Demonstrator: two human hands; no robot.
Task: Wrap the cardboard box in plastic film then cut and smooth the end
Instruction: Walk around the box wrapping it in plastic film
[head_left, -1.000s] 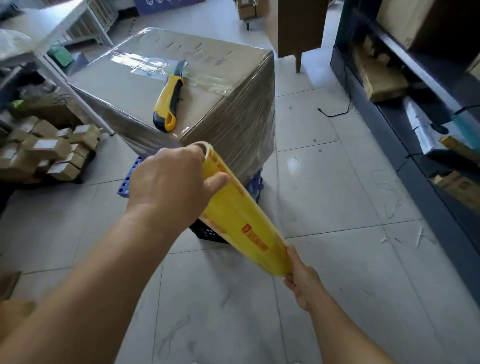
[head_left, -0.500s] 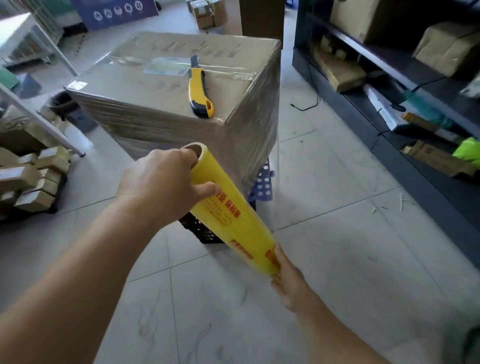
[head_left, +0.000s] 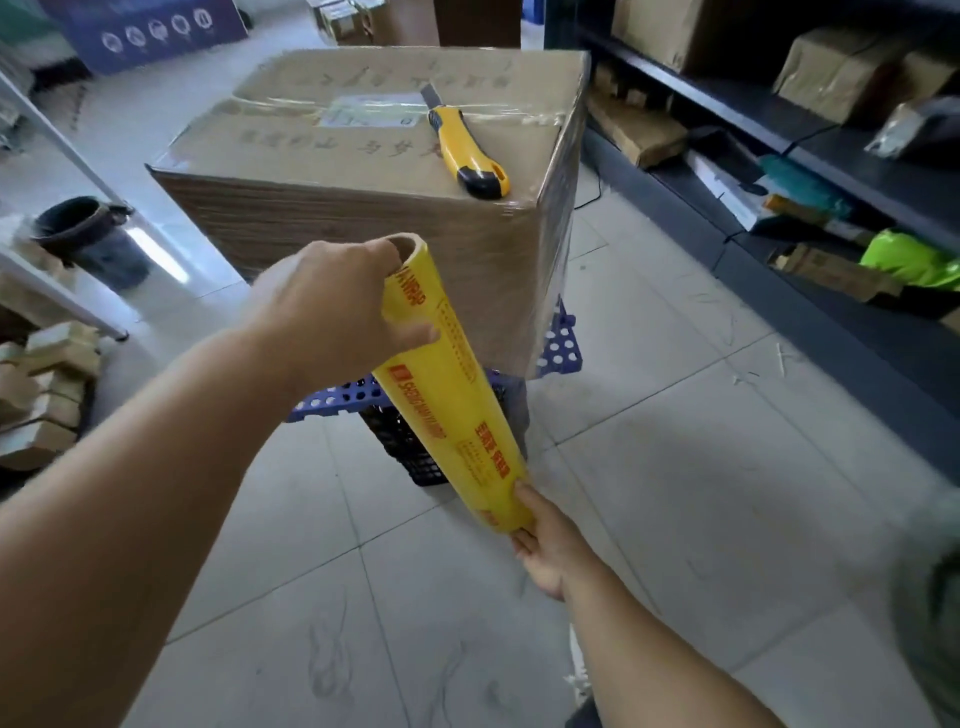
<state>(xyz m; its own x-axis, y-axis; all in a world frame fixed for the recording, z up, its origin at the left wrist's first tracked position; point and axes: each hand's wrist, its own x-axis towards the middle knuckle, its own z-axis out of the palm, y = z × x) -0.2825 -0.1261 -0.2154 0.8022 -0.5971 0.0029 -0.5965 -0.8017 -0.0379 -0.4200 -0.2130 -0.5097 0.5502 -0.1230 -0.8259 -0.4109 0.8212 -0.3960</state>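
A large cardboard box (head_left: 374, 156), its sides already banded in clear plastic film (head_left: 558, 249), sits on a blue perforated crate (head_left: 558, 338) stacked over a black crate (head_left: 410, 447) on the tiled floor (head_left: 675, 467). A yellow-and-black utility knife (head_left: 465, 148) lies on the box top near its front right corner, blade end pointing away from the camera. In front of the box, a person holds a yellow roll of film (head_left: 447, 384) on a slant, its open cardboard core uppermost and its lower end nearest the camera. The left hand (head_left: 332, 306) is wrapped around the upper end of the roll, thumb laid across its printed face, the forearm reaching in long from the lower left. The right hand (head_left: 550, 545) cradles the lower end, fingers curled beneath it and thumb on top, the arm coming up from the lower right. Dark shelving (head_left: 779, 119) stocked with parcels lines the right side; a black bin (head_left: 88, 234) and a heap of small cartons (head_left: 47, 395) stand to the left.
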